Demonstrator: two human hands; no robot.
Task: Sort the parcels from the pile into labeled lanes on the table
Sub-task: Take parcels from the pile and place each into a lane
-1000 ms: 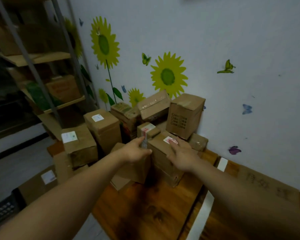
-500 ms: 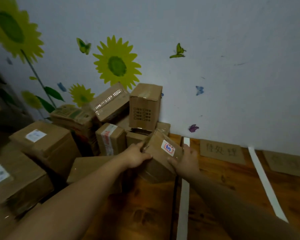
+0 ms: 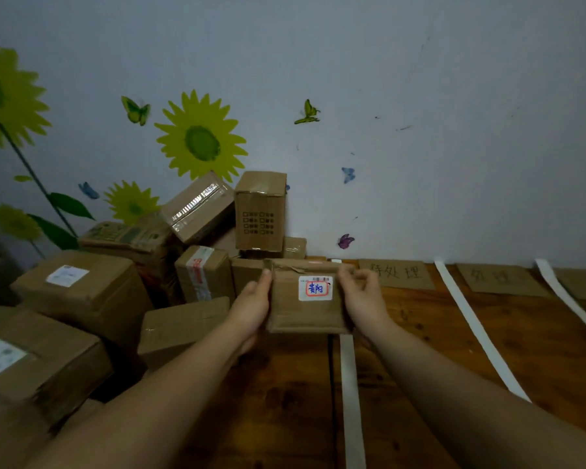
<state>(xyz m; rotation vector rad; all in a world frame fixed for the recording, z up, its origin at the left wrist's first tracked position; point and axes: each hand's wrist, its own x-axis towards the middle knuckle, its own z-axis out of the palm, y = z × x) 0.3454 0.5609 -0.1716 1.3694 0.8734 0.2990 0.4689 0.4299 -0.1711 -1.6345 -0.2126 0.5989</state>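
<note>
A small brown cardboard parcel (image 3: pixel 291 309) with a white label bearing a red-framed handwritten mark is lifted above the wooden table (image 3: pixel 285 401), label side facing me. My left hand (image 3: pixel 251 309) grips its left side and my right hand (image 3: pixel 362 299) grips its right side. The pile of cardboard parcels (image 3: pixel 197 275) lies to the left, against the wall. White tape strips (image 3: pixel 351 384) split the table into lanes, each headed by a cardboard lane sign (image 3: pixel 396 273) with handwriting at the wall.
A tall box (image 3: pixel 259 211) stands upright at the pile's right end, with a taped box (image 3: pixel 197 206) leaning next to it. Large labelled boxes (image 3: pixel 82 289) fill the left side. More tape strips (image 3: pixel 471 319) and a second sign (image 3: pixel 498 278) lie to the right.
The parcel has been pulled out of the pile, lifted and turned so its label faces me, now over the first tape strip. My view has swung right, showing more lanes.
</note>
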